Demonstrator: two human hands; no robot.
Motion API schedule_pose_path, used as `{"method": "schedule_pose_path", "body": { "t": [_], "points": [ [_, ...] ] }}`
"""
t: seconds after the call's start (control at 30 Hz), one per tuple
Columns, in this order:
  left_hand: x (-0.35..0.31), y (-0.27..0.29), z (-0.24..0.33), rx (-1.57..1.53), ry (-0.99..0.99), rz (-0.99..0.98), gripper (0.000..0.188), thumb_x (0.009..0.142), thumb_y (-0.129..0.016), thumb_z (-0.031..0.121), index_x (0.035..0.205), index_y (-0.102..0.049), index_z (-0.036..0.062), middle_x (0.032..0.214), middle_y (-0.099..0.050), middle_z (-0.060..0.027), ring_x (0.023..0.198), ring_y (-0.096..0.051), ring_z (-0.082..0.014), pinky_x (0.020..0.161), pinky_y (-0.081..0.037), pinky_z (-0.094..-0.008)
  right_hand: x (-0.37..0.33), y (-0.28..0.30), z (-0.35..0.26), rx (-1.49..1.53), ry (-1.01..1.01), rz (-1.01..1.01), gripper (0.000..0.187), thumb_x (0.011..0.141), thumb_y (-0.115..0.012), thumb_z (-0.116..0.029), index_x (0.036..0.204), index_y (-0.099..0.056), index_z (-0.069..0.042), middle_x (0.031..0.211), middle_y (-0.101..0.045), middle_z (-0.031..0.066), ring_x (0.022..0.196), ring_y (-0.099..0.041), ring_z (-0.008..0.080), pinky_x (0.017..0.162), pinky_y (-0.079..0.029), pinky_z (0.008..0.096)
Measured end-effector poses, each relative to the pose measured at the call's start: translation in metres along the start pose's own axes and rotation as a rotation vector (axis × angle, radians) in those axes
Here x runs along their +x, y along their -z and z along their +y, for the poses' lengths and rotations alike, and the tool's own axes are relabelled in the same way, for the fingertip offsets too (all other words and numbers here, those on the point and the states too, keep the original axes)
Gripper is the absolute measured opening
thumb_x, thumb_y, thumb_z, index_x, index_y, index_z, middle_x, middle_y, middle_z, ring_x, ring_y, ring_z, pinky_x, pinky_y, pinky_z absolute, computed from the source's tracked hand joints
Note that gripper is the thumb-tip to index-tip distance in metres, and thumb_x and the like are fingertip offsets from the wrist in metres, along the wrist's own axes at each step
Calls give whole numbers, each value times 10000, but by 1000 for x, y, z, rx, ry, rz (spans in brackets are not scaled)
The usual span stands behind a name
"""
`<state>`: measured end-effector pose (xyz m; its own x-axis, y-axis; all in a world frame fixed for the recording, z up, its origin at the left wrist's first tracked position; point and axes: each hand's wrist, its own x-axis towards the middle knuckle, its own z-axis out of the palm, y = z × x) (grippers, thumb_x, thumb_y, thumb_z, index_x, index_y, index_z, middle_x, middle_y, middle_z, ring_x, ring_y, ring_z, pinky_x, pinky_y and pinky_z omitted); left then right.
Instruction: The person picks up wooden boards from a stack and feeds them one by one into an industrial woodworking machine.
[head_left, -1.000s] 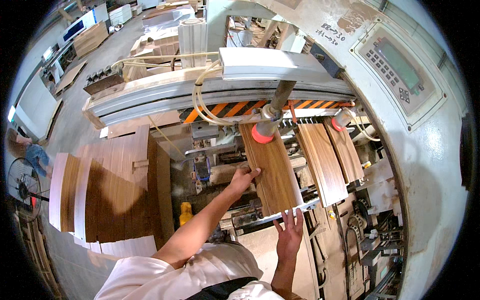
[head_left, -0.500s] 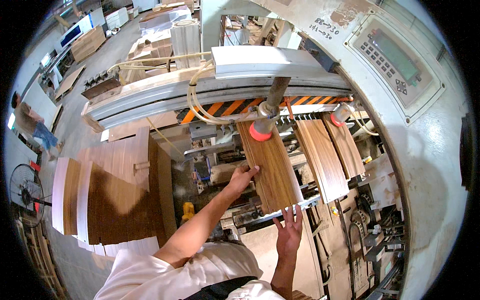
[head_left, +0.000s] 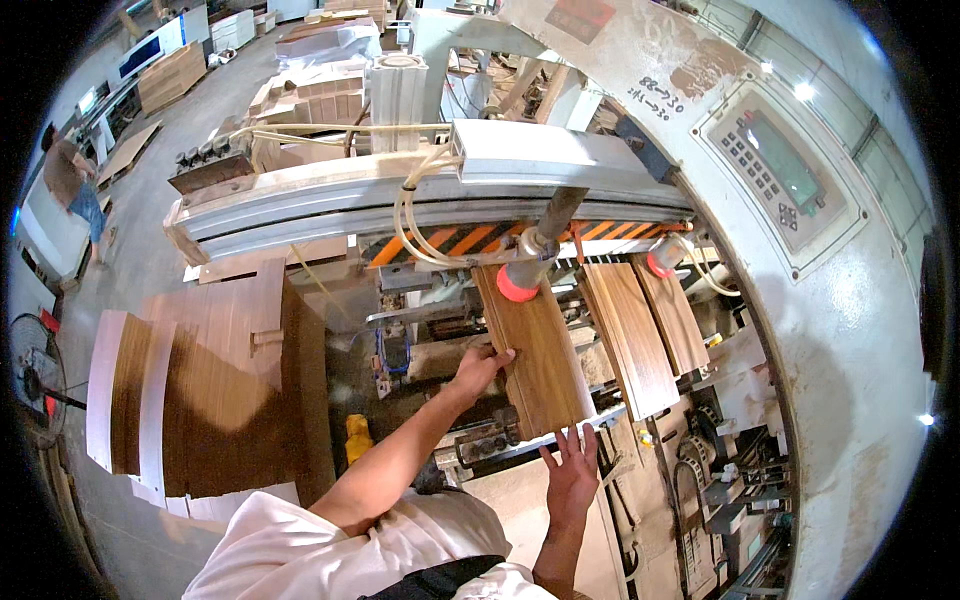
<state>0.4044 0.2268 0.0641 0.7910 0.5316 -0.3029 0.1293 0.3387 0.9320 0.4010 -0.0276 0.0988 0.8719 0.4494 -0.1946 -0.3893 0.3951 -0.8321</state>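
While half-curled left hand (head_left: 479, 375) holds wood-grain plank (head_left: 545, 365) edgewise, spread, empty right hand (head_left: 571, 482) should steady its lower end squarely.

Over on the far left, a person (head_left: 75, 178) in blue trousers stands on the grey floor (head_left: 150, 235); nearer, here's a round fan (head_left: 33, 383)! Farther back, a flat panel (head_left: 128, 153) lies near a wooden stack (head_left: 172, 76), and top right, a ceiling light (head_left: 803, 91) glares.
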Motion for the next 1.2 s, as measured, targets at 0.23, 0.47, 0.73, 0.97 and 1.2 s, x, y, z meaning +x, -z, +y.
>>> {"method": "schedule_pose_path", "body": {
  "t": [0.23,0.47,0.73,0.97,1.2],
  "points": [
    [-2,-1,-9,9,14,24,438,906,-658,327,1090,-655,-70,966,-674,-93,882,-582,-181,807,-452,-340,-2,0,-1,-119,17,-61,827,877,-599,-382,1523,-181,-78,1557,-228,194,1403,-289,336,1084,-298,555],
    [-1,-5,-5,10,89,64,411,917,-651,289,1125,-651,-66,1067,-676,-123,970,-579,-183,887,-435,-358,-2,2,-5,-135,19,-68,825,873,-626,-356,1519,-190,-84,1514,-299,187,1375,-337,332,1088,-320,526],
    [-6,-5,1,29,93,31,418,920,-642,317,1104,-654,-58,907,-660,-79,824,-551,-171,779,-438,-330,-8,19,-4,-124,48,165,609,896,-630,-232,1432,-382,-82,1380,-527,147,1222,-532,270,1001,-430,419],
    [-2,-10,-16,11,-43,82,415,918,-647,318,1087,-649,-60,920,-658,-100,815,-557,-150,754,-453,-341,51,29,4,-436,51,357,564,923,-631,-269,1416,-430,-82,1353,-509,118,1163,-549,245,929,-469,418],
    [-66,-7,-29,663,-261,50,502,891,-660,337,1270,-525,36,1002,-679,-225,842,-672,-341,741,-532,-419,93,47,25,-446,105,298,366,910,-648,-208,1236,-557,-71,1174,-536,95,1071,-566,243,787,-568,427]
  ]
}}
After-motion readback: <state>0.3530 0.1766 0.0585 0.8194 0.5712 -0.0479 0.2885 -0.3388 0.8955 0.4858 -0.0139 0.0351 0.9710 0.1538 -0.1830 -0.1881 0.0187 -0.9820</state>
